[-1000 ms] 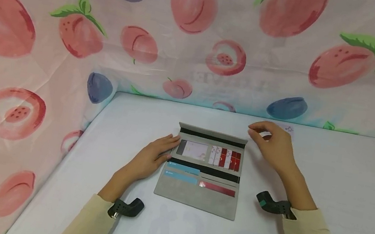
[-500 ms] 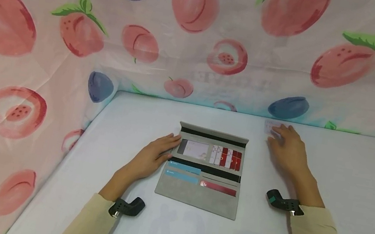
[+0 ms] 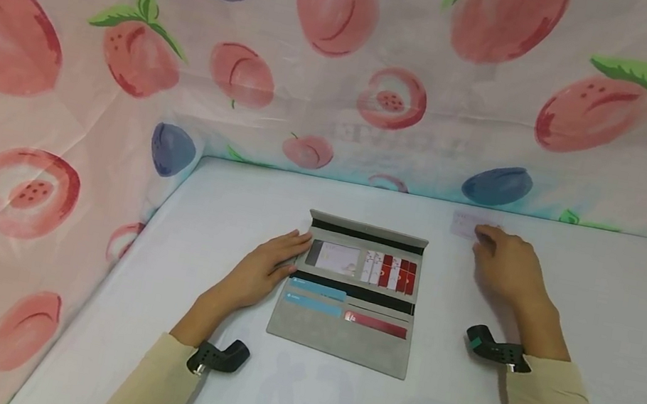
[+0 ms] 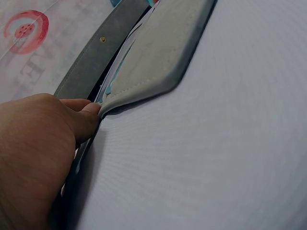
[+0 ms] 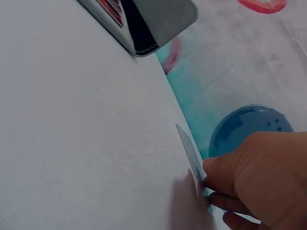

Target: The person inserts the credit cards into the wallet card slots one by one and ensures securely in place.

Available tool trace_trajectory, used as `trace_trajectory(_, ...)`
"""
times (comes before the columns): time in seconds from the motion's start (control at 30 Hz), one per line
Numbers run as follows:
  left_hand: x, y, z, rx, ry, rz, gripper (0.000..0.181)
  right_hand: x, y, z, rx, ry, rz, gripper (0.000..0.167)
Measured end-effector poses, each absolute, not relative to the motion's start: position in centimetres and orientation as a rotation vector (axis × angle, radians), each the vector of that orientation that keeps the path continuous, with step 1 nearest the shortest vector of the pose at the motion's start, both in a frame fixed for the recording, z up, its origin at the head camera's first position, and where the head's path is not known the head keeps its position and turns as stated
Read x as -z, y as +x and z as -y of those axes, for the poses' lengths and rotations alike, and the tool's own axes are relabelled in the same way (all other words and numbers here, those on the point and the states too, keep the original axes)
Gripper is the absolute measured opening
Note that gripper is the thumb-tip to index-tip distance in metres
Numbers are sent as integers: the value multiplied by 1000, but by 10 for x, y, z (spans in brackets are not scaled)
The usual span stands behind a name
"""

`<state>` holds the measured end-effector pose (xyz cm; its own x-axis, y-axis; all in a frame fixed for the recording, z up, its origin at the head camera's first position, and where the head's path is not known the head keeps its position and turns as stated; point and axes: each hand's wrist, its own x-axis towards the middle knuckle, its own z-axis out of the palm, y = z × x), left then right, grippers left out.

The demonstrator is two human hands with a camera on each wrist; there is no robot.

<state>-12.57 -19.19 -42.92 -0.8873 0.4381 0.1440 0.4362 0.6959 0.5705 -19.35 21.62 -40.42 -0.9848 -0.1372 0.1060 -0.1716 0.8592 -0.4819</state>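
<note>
A grey folding wallet (image 3: 336,349) lies spread out on the white table, its top flap raised. Cards fill its slots: blue cards (image 3: 313,305), a red card (image 3: 375,324), a row of red and white cards (image 3: 389,272), and a pale card (image 3: 338,259) in a window. My left hand (image 3: 254,273) rests against the wallet's left edge, fingers extended, thumb at the fold in the left wrist view. Near the table's back edge, my right hand (image 3: 510,267) pinches a pale purple card (image 3: 464,225). The right wrist view has this card (image 5: 188,146) tilted up.
Behind the table and along its left side hangs a pink cloth (image 3: 318,85) printed with peaches and blue fruit. A black wrist device (image 3: 221,357) sits on the left wrist, and a similar device (image 3: 495,349) on the right.
My right hand reached back to the right and came onto the pale purple card, then drew slightly towards me and now grips it. The left hand and the wallet have stayed put.
</note>
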Motion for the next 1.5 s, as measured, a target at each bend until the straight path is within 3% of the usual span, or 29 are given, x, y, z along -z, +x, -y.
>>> trace_trajectory(0.13, 430, -125, 191, -987, 746, -2876, 49, 406, -196, -222, -846, 253, 2858, 36)
trace_trajectory(1.0, 429, -125, 189, -972, 741, -2875, 50, 414, -200, -239, -959, 24, 2888, 57)
trace_trajectory(1.5, 429, -125, 192, -978, 728, -2883, 49, 394, -195, -241, -995, 26, 2822, 31)
